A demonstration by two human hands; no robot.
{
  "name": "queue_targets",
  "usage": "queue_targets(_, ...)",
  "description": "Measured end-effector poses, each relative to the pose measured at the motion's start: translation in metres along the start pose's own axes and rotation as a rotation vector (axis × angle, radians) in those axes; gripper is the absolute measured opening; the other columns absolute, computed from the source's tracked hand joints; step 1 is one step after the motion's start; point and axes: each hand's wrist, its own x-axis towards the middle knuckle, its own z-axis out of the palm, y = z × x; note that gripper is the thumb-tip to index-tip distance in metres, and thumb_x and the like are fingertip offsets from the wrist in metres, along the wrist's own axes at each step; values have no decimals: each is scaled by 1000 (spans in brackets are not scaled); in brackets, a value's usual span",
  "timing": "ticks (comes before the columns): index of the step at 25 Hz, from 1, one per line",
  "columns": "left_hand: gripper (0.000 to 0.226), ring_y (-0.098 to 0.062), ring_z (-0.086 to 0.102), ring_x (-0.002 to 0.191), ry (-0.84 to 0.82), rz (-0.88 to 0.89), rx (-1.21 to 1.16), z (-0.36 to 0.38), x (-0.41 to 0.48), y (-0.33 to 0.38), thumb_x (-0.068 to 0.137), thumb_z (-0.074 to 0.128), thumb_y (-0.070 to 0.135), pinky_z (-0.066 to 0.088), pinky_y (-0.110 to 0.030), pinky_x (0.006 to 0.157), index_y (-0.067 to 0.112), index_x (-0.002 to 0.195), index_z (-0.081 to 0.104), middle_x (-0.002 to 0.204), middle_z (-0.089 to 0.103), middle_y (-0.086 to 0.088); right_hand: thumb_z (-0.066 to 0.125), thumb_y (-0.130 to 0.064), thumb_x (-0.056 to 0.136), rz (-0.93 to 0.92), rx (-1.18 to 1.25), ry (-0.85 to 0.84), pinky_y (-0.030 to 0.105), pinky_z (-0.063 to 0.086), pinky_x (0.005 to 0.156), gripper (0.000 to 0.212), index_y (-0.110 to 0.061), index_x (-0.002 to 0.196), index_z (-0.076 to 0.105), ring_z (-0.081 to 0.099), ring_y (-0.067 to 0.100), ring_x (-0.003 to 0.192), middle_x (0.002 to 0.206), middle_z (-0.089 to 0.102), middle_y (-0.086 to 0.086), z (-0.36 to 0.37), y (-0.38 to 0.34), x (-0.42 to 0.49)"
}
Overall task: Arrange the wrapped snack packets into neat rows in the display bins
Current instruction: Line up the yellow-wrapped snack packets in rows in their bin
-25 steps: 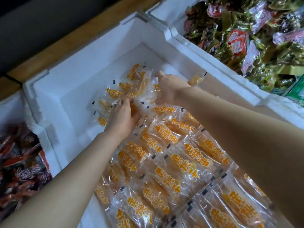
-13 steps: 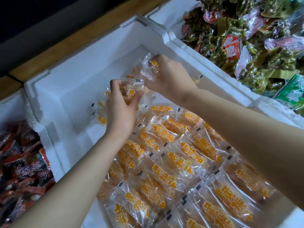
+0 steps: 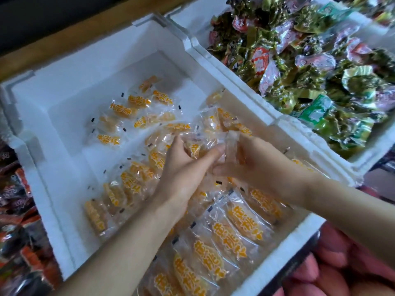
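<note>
To the left of the white foam bin (image 3: 53,178), dark red packets (image 3: 15,221) lie in a heap. The frame edge cuts them off, and their print is too blurred to read. Behind the bin runs a wooden ledge (image 3: 89,30).

In the far left part of the bin, some loose packets (image 3: 124,108) lie scattered on the bare white floor, turned in different directions. In the near part, overlapping rows of packets (image 3: 224,233) fill the bin. The lower frame edge cuts off the closest ones, and both forearms hide some of them. Every packet is of clear film with orange characters outlined in white. They look like Chinese writing, but I cannot read them with certainty.

Over the middle of the bin, the left hand (image 3: 183,174) grips a small bundle of packets (image 3: 194,149), with the thumb on one side and curled fingers on the other. The right hand (image 3: 256,165), just beside it, pinches the clear wrappers of the same bundle with curled fingers. How many packets are in the bundle I cannot tell.

To the right of the bin, a second foam bin (image 3: 369,144) holds crumpled green packets (image 3: 320,67) with red and pink labels; their writing is blurred. At the near right corner of the bin lie pink rounded things (image 3: 342,270), partly cut off, which I cannot identify.
</note>
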Motion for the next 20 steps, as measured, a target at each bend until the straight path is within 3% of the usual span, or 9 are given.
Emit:
queue_targets(2,38,-3,68,75,59,14,63,2,-8,-5,75,78,32,54,-20,69,21,104,56,79,73,10,71,-33,77,-3,63,-50,20,38,56,28,-14,83,53,49,3,60,69,53,-7,-4,4,-16)
queue_targets(4,38,-3,68,73,78,18,7,0,-14,-8,75,78,30,53,-18,66,21,105,56,74,72,12,74,-34,74,27,167,-59,17,39,56,31,-11,82,54,49,2,58,68,54,-4,-10,8,-31)
queue_targets(6,37,-4,70,74,77,27,-76,-1,-19,-7,76,77,26,53,-19,61,20,106,56,77,73,9,70,-55,58,79,168,28,15,42,59,53,-19,94,55,52,-3,62,71,57,-5,-17,11,-46)
queue_targets(8,31,9,65,67,50,48,-128,-1,-24,-5,79,75,20,46,-7,53,25,101,54,78,70,14,61,-64,52,110,35,82,11,38,62,74,-30,115,44,51,-7,66,72,51,-10,-17,16,-59)
queue_targets(10,31,19,59,66,21,72,-122,-1,-28,-5,80,74,19,40,1,54,32,95,50,78,67,24,64,-61,62,70,-107,27,15,36,69,84,-28,132,31,52,2,78,87,53,-8,-10,22,-69)
queue_targets(12,32,19,59,80,8,77,-80,-2,-30,-6,78,75,26,40,-2,67,35,95,50,88,66,28,71,-43,76,0,-198,-52,19,37,85,83,-23,139,21,51,12,101,107,50,-7,0,30,-77)
queue_targets(14,34,9,60,94,2,80,-50,-3,-30,-9,76,76,32,39,-14,79,34,100,52,106,66,15,72,-29,79,-27,-222,-60,24,39,92,81,-24,140,19,50,14,107,114,50,-7,7,38,-84)
queue_targets(17,34,6,63,90,-4,84,-66,-3,-30,-12,76,76,29,39,-16,77,29,101,53,109,66,2,78,-21,72,-4,-105,40,12,40,77,77,-30,134,32,52,4,83,95,50,-17,8,42,-86)
queue_targets(20,41,-7,66,96,-23,77,-71,-1,-30,-11,74,74,32,41,-16,76,21,107,53,109,67,-12,80,-29,69,-13,-35,119,4,38,68,59,-33,117,45,53,-7,79,86,53,-23,2,45,-86)
